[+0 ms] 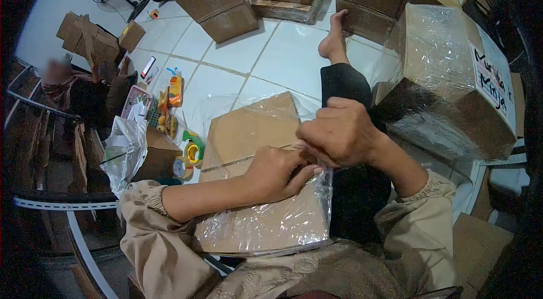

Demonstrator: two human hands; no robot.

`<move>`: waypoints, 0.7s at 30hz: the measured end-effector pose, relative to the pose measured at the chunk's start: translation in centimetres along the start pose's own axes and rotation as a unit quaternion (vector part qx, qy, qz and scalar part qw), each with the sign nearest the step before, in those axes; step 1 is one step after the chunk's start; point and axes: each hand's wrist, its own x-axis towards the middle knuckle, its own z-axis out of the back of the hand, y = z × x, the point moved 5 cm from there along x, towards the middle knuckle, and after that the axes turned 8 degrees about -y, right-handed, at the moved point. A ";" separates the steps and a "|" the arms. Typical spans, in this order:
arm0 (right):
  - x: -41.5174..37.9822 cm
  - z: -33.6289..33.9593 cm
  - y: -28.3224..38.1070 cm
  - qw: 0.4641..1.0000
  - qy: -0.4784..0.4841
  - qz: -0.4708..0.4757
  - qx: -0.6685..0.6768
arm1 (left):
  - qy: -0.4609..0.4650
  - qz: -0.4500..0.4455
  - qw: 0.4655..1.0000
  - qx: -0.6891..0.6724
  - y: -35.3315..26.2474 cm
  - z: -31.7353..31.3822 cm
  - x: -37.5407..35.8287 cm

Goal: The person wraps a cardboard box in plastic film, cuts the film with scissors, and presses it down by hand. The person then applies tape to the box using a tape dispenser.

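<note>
A flat cardboard package, partly covered in clear plastic wrap, lies across the lap. My left hand rests over its middle near the right edge, fingers bent and pressed together. Just above and to the right, my right hand is closed in a fist-like pinch, close to the left fingertips. Whatever lies between the fingers of either hand is hidden. Loose plastic spreads past the package's upper edge.
Tape rolls, a pink basket and a phone lie at the left. A plastic-wrapped box stands at the right, with more boxes behind. Another person sits at the far left.
</note>
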 end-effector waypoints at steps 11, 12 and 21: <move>5.2 -3.8 4.4 0.972 -0.111 0.107 0.178 | 0.064 0.031 0.983 -0.170 4.9 4.9 2.0; 5.5 -4.2 5.0 0.973 -0.081 0.114 0.184 | 0.157 0.036 0.976 -0.147 6.1 5.2 1.5; 6.0 -7.1 6.8 0.966 -0.031 0.122 0.227 | -0.033 -0.104 0.972 0.209 8.1 5.5 1.0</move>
